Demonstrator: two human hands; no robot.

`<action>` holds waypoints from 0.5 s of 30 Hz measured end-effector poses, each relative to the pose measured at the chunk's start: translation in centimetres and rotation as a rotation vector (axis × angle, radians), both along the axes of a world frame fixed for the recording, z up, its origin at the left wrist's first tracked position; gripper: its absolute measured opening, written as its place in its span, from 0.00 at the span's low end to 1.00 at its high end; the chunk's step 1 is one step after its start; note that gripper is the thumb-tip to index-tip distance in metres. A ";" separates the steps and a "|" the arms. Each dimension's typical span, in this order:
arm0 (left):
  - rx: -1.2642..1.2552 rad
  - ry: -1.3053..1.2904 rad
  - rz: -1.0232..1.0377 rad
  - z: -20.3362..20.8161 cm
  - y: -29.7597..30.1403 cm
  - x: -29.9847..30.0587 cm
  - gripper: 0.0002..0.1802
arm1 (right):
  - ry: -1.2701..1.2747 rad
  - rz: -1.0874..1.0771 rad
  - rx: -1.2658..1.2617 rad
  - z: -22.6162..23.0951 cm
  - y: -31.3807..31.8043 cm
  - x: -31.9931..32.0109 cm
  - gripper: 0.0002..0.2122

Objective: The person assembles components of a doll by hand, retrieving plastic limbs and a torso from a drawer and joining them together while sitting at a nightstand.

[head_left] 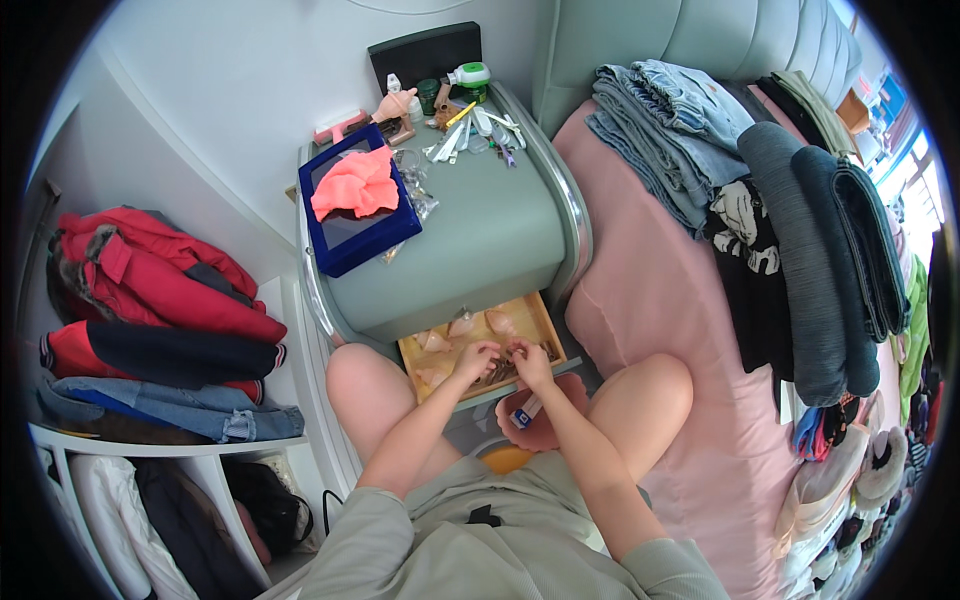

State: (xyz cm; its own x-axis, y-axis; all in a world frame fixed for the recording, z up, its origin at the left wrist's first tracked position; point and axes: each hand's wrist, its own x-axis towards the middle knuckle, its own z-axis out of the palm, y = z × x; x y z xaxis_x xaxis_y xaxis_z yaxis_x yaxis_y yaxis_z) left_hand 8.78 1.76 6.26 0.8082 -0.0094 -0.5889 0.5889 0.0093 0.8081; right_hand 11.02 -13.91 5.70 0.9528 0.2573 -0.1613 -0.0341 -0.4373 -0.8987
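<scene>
Both hands are over a pulled-out drawer (420,391) with a light wooden bottom, low in the grey-green nightstand. My left hand (478,360) has its fingers curled and drawn together. Just to its right, my right hand (528,361) is pinched in the same way, and what either one holds is too small to make out. Small brown items (492,377) lie in the drawer below and between the hands. Several pale pink bundles (501,322) sit along its back and left side. Under my right forearm is a pink scalloped bowl (573,392) with a small blue and white box (525,412) in it.
On the nightstand top (470,235) stand a blue tray (355,262) with a coral cloth (355,184), white clips (483,123) and small bottles. Folded jeans (660,120) and rolled dark clothes (800,250) lie on the pink bed at right. Shelves of jackets (165,270) are at left.
</scene>
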 end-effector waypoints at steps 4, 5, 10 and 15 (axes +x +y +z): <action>-0.074 -0.160 0.042 3.4 -1.5 0.7 0.12 | -0.049 -0.102 0.184 1.8 0.2 0.9 0.12; -0.087 -0.227 0.047 4.2 -1.4 0.8 0.12 | -0.022 -0.115 0.241 3.1 0.7 0.9 0.11; -0.092 -0.512 0.050 9.7 -1.5 1.9 0.11 | -0.104 -0.135 0.395 10.2 2.0 1.6 0.10; -0.058 -0.666 0.028 15.0 -0.7 4.0 0.10 | -0.214 -0.111 0.473 16.1 2.7 3.6 0.09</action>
